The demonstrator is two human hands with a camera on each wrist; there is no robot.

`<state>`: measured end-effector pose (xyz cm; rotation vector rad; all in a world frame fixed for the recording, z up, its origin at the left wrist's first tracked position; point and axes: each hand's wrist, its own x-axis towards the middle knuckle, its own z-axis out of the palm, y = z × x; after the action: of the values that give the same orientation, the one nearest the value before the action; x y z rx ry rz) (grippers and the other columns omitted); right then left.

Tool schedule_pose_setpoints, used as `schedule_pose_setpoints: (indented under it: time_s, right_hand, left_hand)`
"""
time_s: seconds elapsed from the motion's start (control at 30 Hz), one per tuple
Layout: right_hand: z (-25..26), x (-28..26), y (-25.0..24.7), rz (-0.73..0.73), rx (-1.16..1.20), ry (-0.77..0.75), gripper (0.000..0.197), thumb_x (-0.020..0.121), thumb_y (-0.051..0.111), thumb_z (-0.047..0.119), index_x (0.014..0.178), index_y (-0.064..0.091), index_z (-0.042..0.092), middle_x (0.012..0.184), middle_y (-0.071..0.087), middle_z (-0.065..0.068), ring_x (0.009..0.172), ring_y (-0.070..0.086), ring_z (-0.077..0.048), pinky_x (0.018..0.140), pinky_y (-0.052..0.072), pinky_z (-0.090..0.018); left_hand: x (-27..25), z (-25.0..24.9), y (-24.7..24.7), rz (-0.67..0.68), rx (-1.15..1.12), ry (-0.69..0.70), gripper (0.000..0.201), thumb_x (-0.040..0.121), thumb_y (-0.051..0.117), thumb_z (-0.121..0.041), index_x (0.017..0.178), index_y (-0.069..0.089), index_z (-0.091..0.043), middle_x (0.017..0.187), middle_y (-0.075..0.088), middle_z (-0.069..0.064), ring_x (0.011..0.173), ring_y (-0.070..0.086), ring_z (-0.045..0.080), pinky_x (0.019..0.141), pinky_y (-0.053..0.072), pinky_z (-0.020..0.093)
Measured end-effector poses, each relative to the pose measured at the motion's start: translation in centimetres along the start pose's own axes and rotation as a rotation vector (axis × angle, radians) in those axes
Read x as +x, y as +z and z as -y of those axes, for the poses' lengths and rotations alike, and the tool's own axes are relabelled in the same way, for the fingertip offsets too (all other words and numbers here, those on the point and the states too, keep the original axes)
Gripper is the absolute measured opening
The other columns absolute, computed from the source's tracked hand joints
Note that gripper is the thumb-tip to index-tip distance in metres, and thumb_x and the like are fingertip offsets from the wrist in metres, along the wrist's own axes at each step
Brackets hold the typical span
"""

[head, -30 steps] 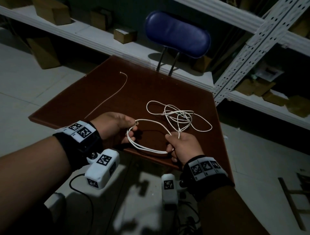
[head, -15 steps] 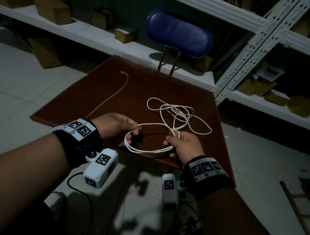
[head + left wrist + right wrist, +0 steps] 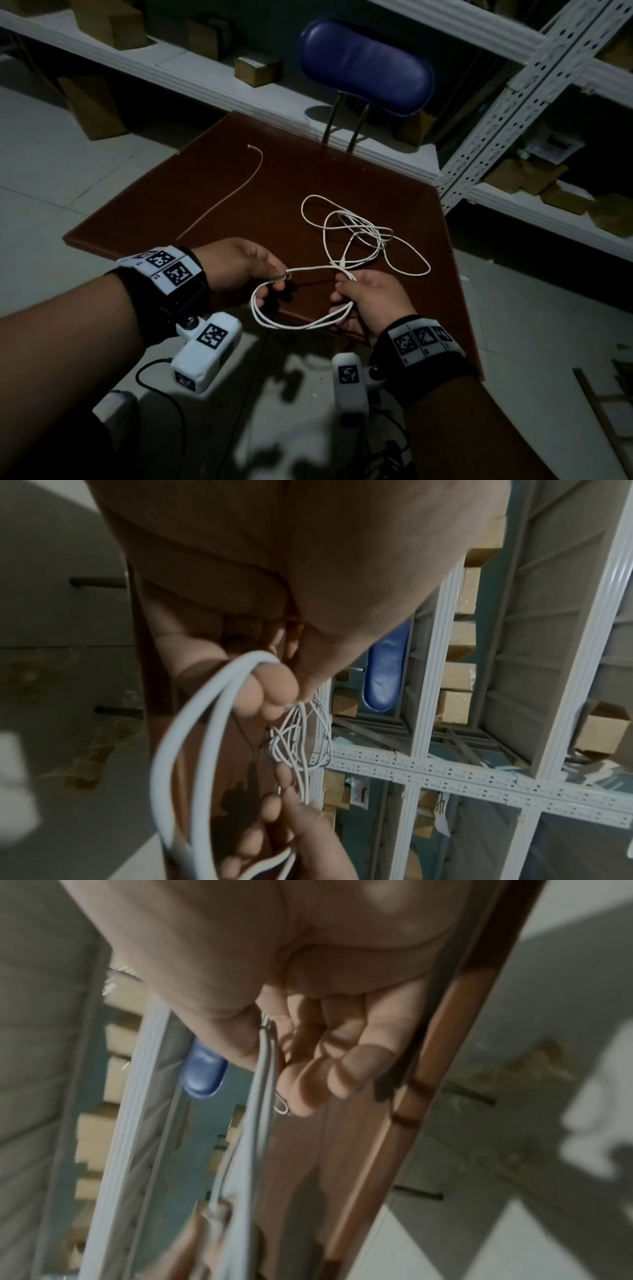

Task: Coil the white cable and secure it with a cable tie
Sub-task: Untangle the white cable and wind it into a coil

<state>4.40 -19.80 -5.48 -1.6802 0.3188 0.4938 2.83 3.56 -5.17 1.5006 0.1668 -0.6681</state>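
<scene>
The white cable (image 3: pixel 359 233) lies partly as a loose tangle on the brown table (image 3: pixel 239 222). Its near part forms a few loops (image 3: pixel 294 323) hanging between my hands over the table's front edge. My left hand (image 3: pixel 274 284) pinches the loops' left end, and the strands curve round its fingertips (image 3: pixel 274 685) in the left wrist view. My right hand (image 3: pixel 342 291) pinches the loops' right side, with the thumb pressing the strands (image 3: pixel 262 1069) against the fingers. A thin beige cable tie (image 3: pixel 239 185) lies on the table's far left, apart from both hands.
A blue-backed chair (image 3: pixel 366 65) stands behind the table. White metal shelving (image 3: pixel 507 113) with cardboard boxes (image 3: pixel 257 70) runs along the back and right. Pale floor tiles surround the table, and dark wires trail on the floor near me.
The right hand has shifted its grip along the strands. The loose tangle on the table has changed shape and drawn slightly toward the hands. The left hand has barely moved.
</scene>
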Motion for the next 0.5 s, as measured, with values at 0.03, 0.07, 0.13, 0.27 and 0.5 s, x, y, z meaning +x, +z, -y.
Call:
schedule_pose_setpoints:
  time_s: [0.03, 0.07, 0.13, 0.27, 0.5]
  right_hand:
    - [0.07, -0.01, -0.02, 0.004, 0.019, 0.009, 0.007, 0.097, 0.059, 0.007, 0.101, 0.062, 0.011, 0.065, 0.065, -0.004, 0.048, 0.064, -0.018, 0.048, 0.051, -0.026]
    - [0.07, -0.01, -0.11, 0.005, 0.015, 0.007, 0.005, 0.097, 0.06, 0.008, 0.099, 0.063, 0.01, 0.065, 0.065, -0.004, 0.049, 0.065, -0.018, 0.049, 0.052, -0.027]
    - [-0.05, 0.0, -0.16, -0.005, -0.042, -0.017, 0.004, 0.097, 0.062, 0.015, 0.096, 0.065, 0.012, 0.065, 0.066, -0.002, 0.05, 0.064, -0.019, 0.049, 0.052, -0.028]
    - [-0.43, -0.03, -0.06, -0.001, -0.274, -0.145, 0.009, 0.098, 0.061, 0.019, 0.096, 0.069, 0.015, 0.063, 0.066, 0.003, 0.052, 0.057, -0.019, 0.045, 0.049, -0.027]
    - [-0.2, -0.52, 0.6, 0.069, -0.069, -0.06, 0.011, 0.1, 0.053, 0.001, 0.1, 0.06, 0.01, 0.07, 0.065, -0.007, 0.044, 0.062, -0.01, 0.044, 0.053, -0.025]
  left_hand:
    - [-0.16, -0.04, 0.16, 0.024, 0.018, -0.012, 0.019, 0.093, 0.059, -0.009, 0.079, 0.071, -0.004, 0.052, 0.058, 0.009, 0.042, 0.055, 0.017, 0.057, 0.037, 0.027]
    - [-0.19, -0.03, 0.22, 0.044, 0.033, -0.02, 0.017, 0.09, 0.061, -0.01, 0.079, 0.071, -0.004, 0.051, 0.058, 0.009, 0.041, 0.055, 0.017, 0.056, 0.037, 0.026]
    - [-0.34, -0.11, 0.46, 0.055, 0.048, -0.022, 0.017, 0.092, 0.059, -0.009, 0.08, 0.07, -0.003, 0.05, 0.059, 0.008, 0.04, 0.055, 0.016, 0.053, 0.039, 0.025]
    - [-0.42, -0.39, 0.49, -0.016, 0.038, -0.009, 0.019, 0.098, 0.05, -0.004, 0.088, 0.065, 0.003, 0.051, 0.061, 0.007, 0.041, 0.056, 0.017, 0.048, 0.046, 0.024]
    - [-0.87, -0.94, 0.92, 0.032, 0.05, -0.038, 0.02, 0.1, 0.046, -0.001, 0.089, 0.062, 0.003, 0.048, 0.062, 0.0, 0.037, 0.053, 0.009, 0.042, 0.046, 0.02]
